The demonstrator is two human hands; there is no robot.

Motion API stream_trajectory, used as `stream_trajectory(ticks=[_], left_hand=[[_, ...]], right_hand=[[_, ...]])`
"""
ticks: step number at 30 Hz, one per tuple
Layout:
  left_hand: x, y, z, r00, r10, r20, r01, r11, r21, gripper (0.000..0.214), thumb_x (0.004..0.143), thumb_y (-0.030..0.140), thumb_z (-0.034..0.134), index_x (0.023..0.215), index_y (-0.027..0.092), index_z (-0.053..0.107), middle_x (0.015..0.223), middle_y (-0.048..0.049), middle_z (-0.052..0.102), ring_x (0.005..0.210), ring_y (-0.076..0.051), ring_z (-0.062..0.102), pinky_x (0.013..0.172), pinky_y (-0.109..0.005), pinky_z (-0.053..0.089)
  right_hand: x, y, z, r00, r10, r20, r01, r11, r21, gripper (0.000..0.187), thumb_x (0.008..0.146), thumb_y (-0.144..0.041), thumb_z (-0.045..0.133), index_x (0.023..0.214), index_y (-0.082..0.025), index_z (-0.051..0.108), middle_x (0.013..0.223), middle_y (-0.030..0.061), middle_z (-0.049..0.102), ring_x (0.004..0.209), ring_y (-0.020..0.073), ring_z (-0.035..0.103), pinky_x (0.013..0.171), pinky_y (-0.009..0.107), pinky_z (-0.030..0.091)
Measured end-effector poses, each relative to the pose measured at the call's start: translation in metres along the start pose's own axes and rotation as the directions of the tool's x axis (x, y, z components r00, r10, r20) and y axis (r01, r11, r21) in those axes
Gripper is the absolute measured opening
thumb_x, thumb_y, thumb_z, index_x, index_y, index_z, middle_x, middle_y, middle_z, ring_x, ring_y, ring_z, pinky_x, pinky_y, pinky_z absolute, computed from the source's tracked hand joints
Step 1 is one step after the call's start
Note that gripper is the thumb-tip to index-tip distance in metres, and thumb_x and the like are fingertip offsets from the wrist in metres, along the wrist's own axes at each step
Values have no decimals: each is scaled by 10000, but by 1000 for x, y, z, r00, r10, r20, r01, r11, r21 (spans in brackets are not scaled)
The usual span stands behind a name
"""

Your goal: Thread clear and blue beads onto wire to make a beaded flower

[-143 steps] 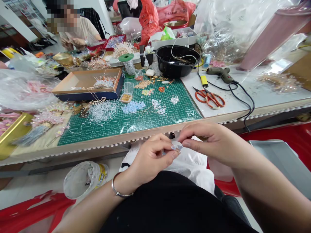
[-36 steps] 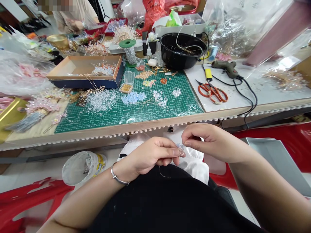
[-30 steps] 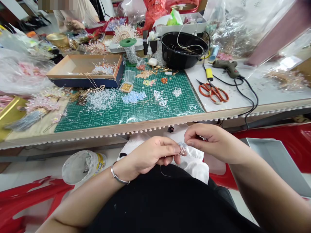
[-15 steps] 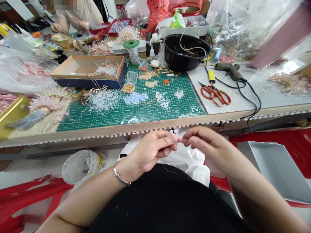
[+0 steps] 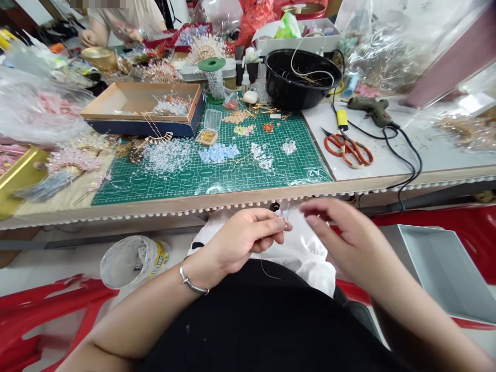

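Over my lap, just in front of the table edge, my left hand is closed in a pinch on a small beaded flower piece. Pale blue petals and clear beads show at its fingertips, and part of the piece is hidden by the thumb. A thin wire shows below that hand, against the black top. To the right, my right hand is apart from the piece, its thumb and fingers spread and slightly blurred. Pale blue flower beads and clear beads lie on the green cutting mat.
Orange-handled scissors and a glue gun with a black cord lie at right. Behind the mat stand a black bowl, a green spool and a shallow box. Another person's hand is at the far left.
My right hand has moved right and slightly up, away from the beaded flower piece. My left hand keeps its pinch in nearly the same place. The view has shifted slightly.
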State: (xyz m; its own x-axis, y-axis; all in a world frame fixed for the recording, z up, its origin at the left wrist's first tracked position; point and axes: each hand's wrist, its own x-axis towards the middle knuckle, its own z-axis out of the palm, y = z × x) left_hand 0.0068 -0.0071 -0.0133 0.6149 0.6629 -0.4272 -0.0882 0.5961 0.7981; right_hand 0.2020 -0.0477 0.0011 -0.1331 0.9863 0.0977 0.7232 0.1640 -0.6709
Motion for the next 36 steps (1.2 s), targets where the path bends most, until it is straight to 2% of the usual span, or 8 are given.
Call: stream_trajectory(ticks=[2, 5, 8, 11, 17, 27, 32, 36], left_hand=[[-1, 1, 2, 999, -22, 49, 20, 998, 57, 257, 767, 358, 679, 694, 116, 631, 715, -16, 616, 469, -19, 348, 460, -211, 192], [-1, 3, 4, 995, -39, 92, 31, 995, 93, 252, 772, 351, 673, 686, 117, 638, 627, 3, 590, 452, -27, 343, 463, -218, 196], [-2, 3, 3, 996, -30, 85, 24, 997, 74, 240, 785, 329, 663, 678, 116, 635, 592, 9, 572, 446, -30, 337, 456, -221, 186], [-3, 2, 0, 996, -26, 80, 23, 999, 38, 247, 785, 334, 664, 685, 110, 636, 644, -13, 597, 448, -27, 344, 451, -223, 189], [-3, 0, -2, 995, -21, 102, 25, 999, -40, 252, 786, 346, 661, 700, 112, 625, 661, -16, 601, 431, -17, 324, 439, -226, 161], [-1, -1, 1, 977, -99, 186, 130, 978, -163, 209, 811, 299, 649, 754, 137, 529, 597, 10, 593, 409, -12, 359, 414, -173, 199], [0, -4, 3, 971, -107, 212, 152, 966, -208, 234, 793, 319, 670, 758, 136, 528, 597, 14, 558, 443, -19, 378, 413, -165, 189], [1, -7, 6, 986, -69, 154, 107, 961, -256, 246, 748, 319, 721, 783, 143, 553, 666, 8, 540, 543, -38, 440, 425, -154, 179]], right_hand=[[7, 2, -11, 980, -186, -70, 176, 975, -133, 295, 885, -188, 501, 1170, -239, 554, 1229, 97, 585, 1120, 263, 549, 917, 427, 449], [15, -1, -21, 932, -356, 74, 363, 916, -172, 306, 888, -155, 487, 1168, -250, 564, 1220, 81, 605, 1138, 244, 550, 946, 415, 440], [17, -3, -20, 921, -349, 170, 371, 920, -123, 223, 887, -159, 497, 1072, -224, 601, 1020, 60, 682, 946, 212, 625, 812, 359, 494], [13, -1, -14, 923, -354, 152, 366, 928, -64, 144, 876, -150, 512, 952, -211, 618, 878, 46, 675, 814, 190, 619, 720, 326, 489], [2, 1, -8, 901, -406, 151, 421, 903, -85, 167, 864, -141, 536, 1007, -204, 596, 858, 61, 655, 789, 195, 605, 682, 318, 477], [-10, 10, 3, 751, -643, 149, 642, 660, -390, 414, 819, -57, 548, 1200, -183, 447, 795, 80, 704, 655, 224, 610, 638, 364, 450], [-14, 8, 16, 819, -572, 38, 544, 755, -367, 309, 834, -78, 507, 1111, -210, 473, 685, 38, 682, 580, 207, 608, 591, 336, 428], [-18, 1, 21, 948, -313, -56, 298, 937, -185, 93, 883, -161, 475, 945, -225, 503, 695, 31, 672, 589, 190, 617, 562, 305, 427]])
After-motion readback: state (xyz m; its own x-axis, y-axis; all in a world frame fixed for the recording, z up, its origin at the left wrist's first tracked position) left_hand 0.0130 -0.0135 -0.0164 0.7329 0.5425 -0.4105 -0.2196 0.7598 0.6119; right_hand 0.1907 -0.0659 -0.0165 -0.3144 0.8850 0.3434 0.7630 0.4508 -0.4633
